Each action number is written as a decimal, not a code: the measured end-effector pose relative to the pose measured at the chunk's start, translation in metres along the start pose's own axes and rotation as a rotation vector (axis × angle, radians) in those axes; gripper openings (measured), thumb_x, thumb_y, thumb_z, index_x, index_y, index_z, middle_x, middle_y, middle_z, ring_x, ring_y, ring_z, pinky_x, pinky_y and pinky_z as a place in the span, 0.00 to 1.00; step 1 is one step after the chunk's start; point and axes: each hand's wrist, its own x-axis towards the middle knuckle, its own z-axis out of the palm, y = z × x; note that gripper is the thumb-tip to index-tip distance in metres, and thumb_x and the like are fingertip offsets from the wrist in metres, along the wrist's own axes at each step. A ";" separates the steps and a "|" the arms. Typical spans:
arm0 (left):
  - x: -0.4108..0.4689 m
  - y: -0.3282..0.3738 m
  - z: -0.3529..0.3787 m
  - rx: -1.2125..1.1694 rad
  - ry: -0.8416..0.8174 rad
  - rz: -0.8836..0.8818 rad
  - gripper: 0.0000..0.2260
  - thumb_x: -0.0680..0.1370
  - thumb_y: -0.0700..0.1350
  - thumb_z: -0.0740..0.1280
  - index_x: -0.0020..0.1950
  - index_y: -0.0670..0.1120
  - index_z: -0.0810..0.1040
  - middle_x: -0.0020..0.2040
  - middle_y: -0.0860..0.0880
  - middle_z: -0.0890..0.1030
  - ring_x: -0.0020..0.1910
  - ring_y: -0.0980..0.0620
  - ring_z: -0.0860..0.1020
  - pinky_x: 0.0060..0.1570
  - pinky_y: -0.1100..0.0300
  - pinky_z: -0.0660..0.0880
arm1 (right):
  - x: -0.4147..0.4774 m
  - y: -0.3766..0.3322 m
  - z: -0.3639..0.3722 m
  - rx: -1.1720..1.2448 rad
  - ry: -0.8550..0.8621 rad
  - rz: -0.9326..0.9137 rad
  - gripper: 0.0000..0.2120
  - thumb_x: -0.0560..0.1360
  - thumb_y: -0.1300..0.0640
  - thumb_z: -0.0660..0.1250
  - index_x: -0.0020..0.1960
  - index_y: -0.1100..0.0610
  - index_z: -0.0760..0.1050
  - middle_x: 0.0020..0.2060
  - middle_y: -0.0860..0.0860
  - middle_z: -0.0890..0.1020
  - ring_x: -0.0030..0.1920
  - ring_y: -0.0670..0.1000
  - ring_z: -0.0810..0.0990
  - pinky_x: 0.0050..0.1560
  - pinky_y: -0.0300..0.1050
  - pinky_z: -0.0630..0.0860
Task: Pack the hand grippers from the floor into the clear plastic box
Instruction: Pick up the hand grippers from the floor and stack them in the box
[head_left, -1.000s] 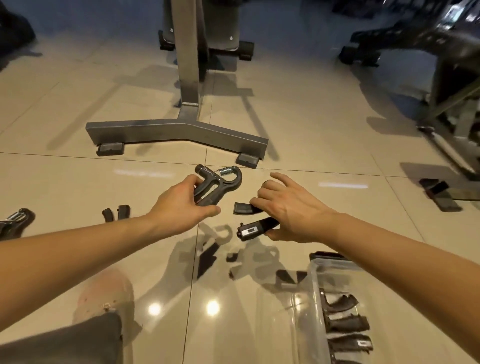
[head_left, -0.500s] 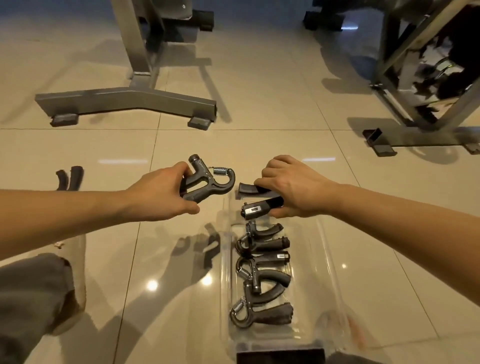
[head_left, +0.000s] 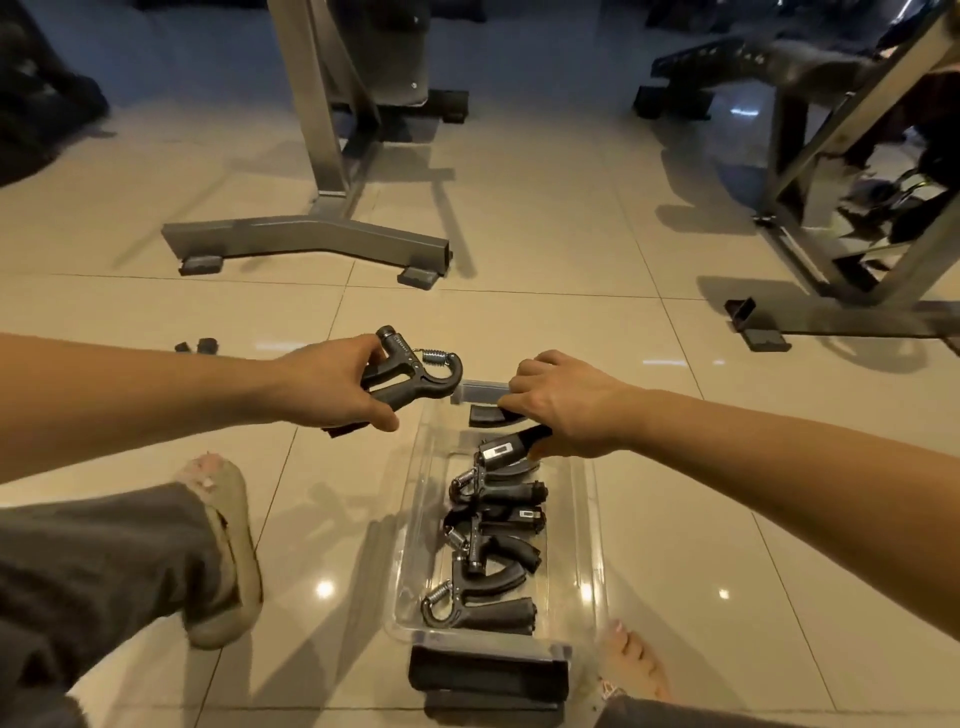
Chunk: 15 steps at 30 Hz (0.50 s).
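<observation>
Tiles (head_left: 545, 249), cream and glossy, filled the frame and threw back small lamp glints. At centre left our left hand (head_left: 332, 387) wrapped thumb and fingers round the dark ribbed handles of one hand gripper (head_left: 415, 374). It was a matte grey A-shape with a steel coil spring under its hooked top, and we held it in the air just left of the far end of the clear plastic box (head_left: 592, 525).

At centre right our right hand (head_left: 566, 410) clutched a second gripper (head_left: 498, 451) by one handle. Its other handle, which carried a small white counter window, pointed down and left over the box's far end, just above the ones lying inside.

The box was a long, thin-walled transparent trough running from centre to lower centre. Inside it we counted four packed grippers (head_left: 488, 566), their rubbery black handles overlapping in a row. They were tangled enough that we could not be sure of the number. One dark rectangular block (head_left: 488, 670) sat at the box's near end.

Two dark handle ends (head_left: 200, 345) lay on the floor at middle left. Two grey steel frames stood behind, a T-footed frame (head_left: 311, 244) at upper centre and an angled frame (head_left: 831, 208) at upper right. One worn slipper (head_left: 234, 545) showed at lower left and bare toes (head_left: 634, 660) at lower right.
</observation>
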 end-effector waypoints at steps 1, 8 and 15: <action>0.003 0.000 0.001 0.015 -0.012 0.006 0.27 0.69 0.57 0.78 0.60 0.51 0.69 0.46 0.53 0.79 0.43 0.53 0.80 0.38 0.59 0.75 | 0.001 -0.003 0.002 0.003 -0.004 -0.003 0.24 0.74 0.37 0.69 0.64 0.49 0.74 0.55 0.46 0.79 0.58 0.51 0.74 0.65 0.52 0.69; 0.032 -0.028 0.045 -0.062 -0.080 0.107 0.24 0.69 0.55 0.79 0.56 0.52 0.69 0.45 0.55 0.78 0.40 0.56 0.78 0.35 0.62 0.69 | 0.025 -0.052 0.057 0.105 -0.140 0.080 0.29 0.74 0.34 0.67 0.67 0.53 0.74 0.59 0.50 0.79 0.62 0.54 0.72 0.66 0.52 0.68; 0.043 -0.049 0.075 -0.118 -0.192 0.166 0.22 0.68 0.54 0.80 0.51 0.54 0.69 0.43 0.54 0.80 0.37 0.56 0.79 0.33 0.62 0.69 | 0.041 -0.107 0.102 0.231 -0.209 0.181 0.29 0.73 0.33 0.67 0.62 0.55 0.76 0.58 0.52 0.80 0.63 0.56 0.72 0.65 0.55 0.66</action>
